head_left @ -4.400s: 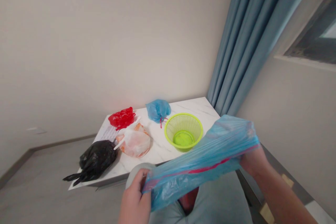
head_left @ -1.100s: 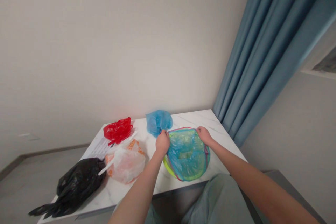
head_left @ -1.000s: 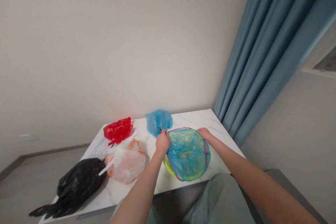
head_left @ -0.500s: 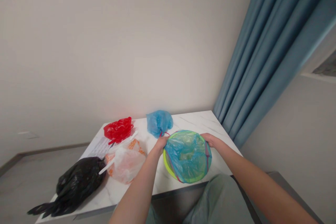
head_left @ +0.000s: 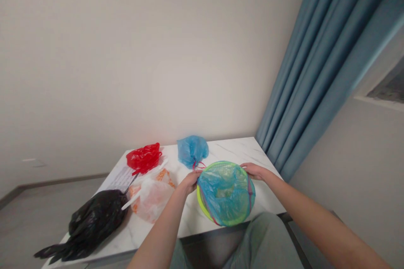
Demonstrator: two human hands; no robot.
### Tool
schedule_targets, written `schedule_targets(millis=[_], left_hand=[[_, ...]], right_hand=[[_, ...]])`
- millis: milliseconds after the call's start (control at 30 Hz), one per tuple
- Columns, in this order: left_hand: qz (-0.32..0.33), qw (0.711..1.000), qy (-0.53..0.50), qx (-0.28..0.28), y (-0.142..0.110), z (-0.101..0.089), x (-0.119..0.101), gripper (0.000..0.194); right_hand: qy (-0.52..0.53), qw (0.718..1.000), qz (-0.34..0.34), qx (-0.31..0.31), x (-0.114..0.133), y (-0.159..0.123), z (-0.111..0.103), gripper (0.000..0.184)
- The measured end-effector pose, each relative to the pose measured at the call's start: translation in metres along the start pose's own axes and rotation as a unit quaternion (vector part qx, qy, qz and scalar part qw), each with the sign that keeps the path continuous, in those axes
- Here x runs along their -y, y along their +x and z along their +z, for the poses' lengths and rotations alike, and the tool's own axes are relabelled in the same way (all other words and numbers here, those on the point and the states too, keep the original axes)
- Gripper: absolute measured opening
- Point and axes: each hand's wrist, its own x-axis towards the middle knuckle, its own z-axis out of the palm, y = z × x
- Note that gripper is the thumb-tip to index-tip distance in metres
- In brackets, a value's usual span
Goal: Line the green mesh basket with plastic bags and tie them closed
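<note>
A lime green plastic basket (head_left: 202, 201) stands on the white marble table (head_left: 230, 149), lined with a thin blue plastic bag (head_left: 225, 191) that has a red drawstring. My left hand (head_left: 189, 180) grips the bag's edge at the basket's left rim, fingers closed. At the far right rim, my right hand (head_left: 255, 171) holds the bag and rim, with its fingers curled over the edge.
A knotted blue bag (head_left: 192, 150), a red bag (head_left: 143, 157), a white and orange bag (head_left: 151, 195) and a black bag (head_left: 94, 222) lie on the table's left half. A sheet of paper (head_left: 116, 178) lies under them. Blue curtains (head_left: 315, 71) hang at the right.
The blue bag, first held stretched in the air near me, now lines the basket. In the last second both hands drew its edge down over the rim.
</note>
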Motion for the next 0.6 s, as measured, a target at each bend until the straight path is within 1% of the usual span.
schedule_targets(millis=[33, 67, 100, 133, 167, 200, 233, 267, 300, 333, 367, 400, 433, 467, 500, 600], left_hand=[[0.003, 1.000, 0.018, -0.012, -0.006, -0.003, 0.002, 0.011], [0.007, 0.999, 0.036, -0.029, -0.012, -0.007, 0.003, 0.015], [0.012, 0.997, 0.048, -0.051, -0.018, -0.011, 0.003, 0.021], [0.033, 0.995, 0.065, -0.071, -0.025, -0.015, 0.003, 0.027], [0.074, 0.989, 0.100, -0.083, -0.033, -0.018, 0.003, 0.034], [0.134, 0.975, 0.156, -0.083, -0.041, -0.021, 0.002, 0.042], [0.207, 0.948, 0.233, -0.070, -0.050, -0.024, 0.002, 0.050], [0.279, 0.904, 0.321, -0.046, -0.058, -0.026, 0.001, 0.057], [0.339, 0.848, 0.407, -0.016, -0.066, -0.028, 0.001, 0.060], [0.377, 0.792, 0.479, 0.013, -0.074, -0.029, 0.001, 0.061], [0.392, 0.752, 0.529, 0.034, -0.080, -0.029, 0.001, 0.057], [0.395, 0.724, 0.563, 0.050, -0.085, -0.029, 0.001, 0.052], [0.393, 0.706, 0.585, 0.062, -0.089, -0.029, 0.002, 0.046], [0.390, 0.697, 0.597, 0.069, -0.092, -0.028, 0.003, 0.041], [0.387, 0.694, 0.603, 0.072, -0.094, -0.028, 0.004, 0.037], [0.378, 0.705, 0.599, 0.041, -0.097, -0.027, 0.010, 0.035]], right_hand=[[-0.008, 1.000, -0.012, -0.018, -0.004, -0.003, -0.001, 0.016], [-0.025, 0.998, -0.038, -0.047, -0.007, -0.007, -0.003, 0.022], [-0.054, 0.992, -0.080, -0.084, -0.010, -0.012, -0.004, 0.028], [-0.093, 0.979, -0.137, -0.120, -0.012, -0.018, -0.006, 0.036], [-0.139, 0.958, -0.203, -0.146, -0.014, -0.026, -0.007, 0.042], [-0.188, 0.932, -0.268, -0.154, -0.015, -0.035, -0.008, 0.048], [-0.236, 0.906, -0.323, -0.141, -0.016, -0.045, -0.009, 0.051], [-0.278, 0.884, -0.359, -0.113, -0.016, -0.056, -0.009, 0.052], [-0.317, 0.864, -0.382, -0.083, -0.016, -0.067, -0.009, 0.050], [-0.352, 0.847, -0.392, -0.060, -0.017, -0.077, -0.009, 0.046], [-0.383, 0.835, -0.393, -0.047, -0.018, -0.086, -0.009, 0.041], [-0.405, 0.827, -0.388, -0.045, -0.020, -0.094, -0.008, 0.036], [-0.419, 0.823, -0.381, -0.049, -0.022, -0.100, -0.008, 0.031], [-0.425, 0.823, -0.374, -0.056, -0.025, -0.105, -0.007, 0.027], [-0.424, 0.824, -0.370, -0.064, -0.029, -0.108, -0.007, 0.024], [-0.408, 0.830, -0.369, -0.096, -0.041, -0.112, -0.005, 0.019]])
